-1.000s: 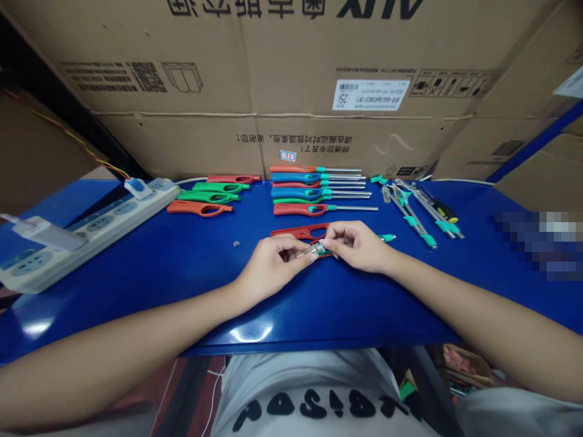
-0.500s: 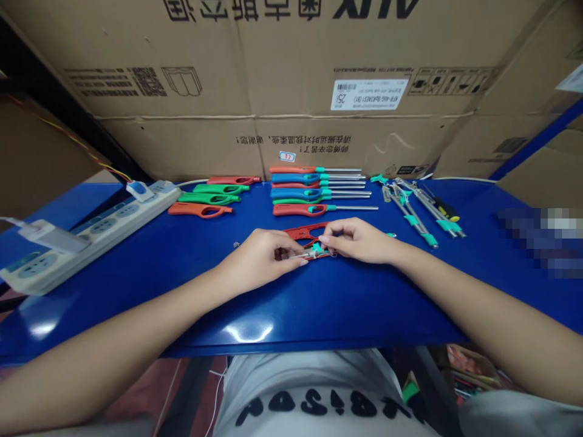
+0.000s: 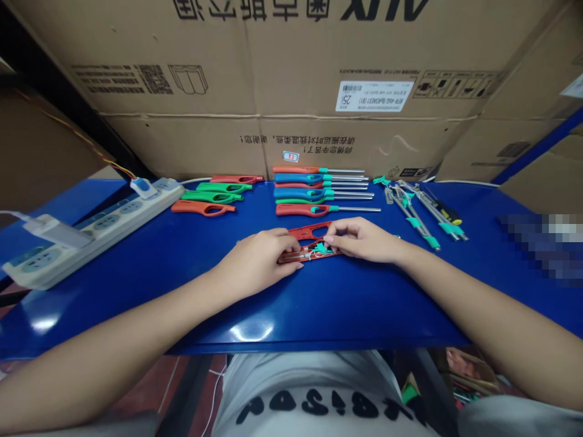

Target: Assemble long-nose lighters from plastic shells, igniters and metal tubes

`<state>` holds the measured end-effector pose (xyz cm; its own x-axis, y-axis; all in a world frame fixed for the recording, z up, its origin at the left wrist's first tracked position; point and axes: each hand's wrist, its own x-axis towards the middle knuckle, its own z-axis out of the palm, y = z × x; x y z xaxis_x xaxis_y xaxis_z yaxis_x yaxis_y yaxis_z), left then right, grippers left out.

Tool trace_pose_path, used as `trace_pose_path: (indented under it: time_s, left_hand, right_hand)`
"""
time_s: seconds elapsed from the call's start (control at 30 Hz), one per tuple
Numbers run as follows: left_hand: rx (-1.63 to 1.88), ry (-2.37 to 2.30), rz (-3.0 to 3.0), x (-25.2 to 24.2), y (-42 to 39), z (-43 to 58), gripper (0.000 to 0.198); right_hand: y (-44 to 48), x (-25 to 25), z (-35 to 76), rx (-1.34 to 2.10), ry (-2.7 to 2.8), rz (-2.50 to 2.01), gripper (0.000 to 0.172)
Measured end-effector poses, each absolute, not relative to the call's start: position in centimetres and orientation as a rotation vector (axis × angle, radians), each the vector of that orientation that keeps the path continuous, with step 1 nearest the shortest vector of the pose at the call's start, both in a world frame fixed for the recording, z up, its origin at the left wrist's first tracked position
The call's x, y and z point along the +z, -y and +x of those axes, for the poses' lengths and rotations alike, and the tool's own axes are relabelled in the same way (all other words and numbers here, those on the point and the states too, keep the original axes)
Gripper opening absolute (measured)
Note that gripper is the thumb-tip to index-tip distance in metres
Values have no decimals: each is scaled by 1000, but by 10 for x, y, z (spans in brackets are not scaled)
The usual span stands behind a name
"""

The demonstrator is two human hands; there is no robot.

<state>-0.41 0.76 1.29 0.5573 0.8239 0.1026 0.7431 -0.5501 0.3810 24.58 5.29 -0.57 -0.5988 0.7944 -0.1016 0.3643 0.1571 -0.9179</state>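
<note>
My left hand (image 3: 262,258) grips the left end of an opened red lighter shell half (image 3: 314,257) low over the blue table. Inside that half lie a clear fuel tank (image 3: 298,256), thin wire and a teal trigger (image 3: 321,248). The fingers of my right hand (image 3: 364,241) are pinched together at the trigger, partly covering the shell's right end. Just behind the hands lies a second red shell half (image 3: 303,233), its inner side up and its right end hidden by my right hand.
At the back are a row of lighters with metal tubes (image 3: 314,209) and several handle shells (image 3: 200,207). Tube assemblies (image 3: 416,220) and a yellow-black screwdriver (image 3: 449,212) lie right. A white power strip (image 3: 109,227) stands left. A large cardboard box (image 3: 296,73) walls the back.
The fuel tank and teal trigger now sit lower within the red shell half. My left fingers have shifted onto the shell's end; my right hand stays at the trigger. The view has moved slightly.
</note>
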Motion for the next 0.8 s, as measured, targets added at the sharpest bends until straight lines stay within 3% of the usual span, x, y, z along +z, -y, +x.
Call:
trace_pose_path:
  time_s: [0.8]
  left_hand:
    - [620,-1180,2237,5,-14,-1,12]
  right_hand:
    - [-53,-3,246,1445,2048,-1069,39]
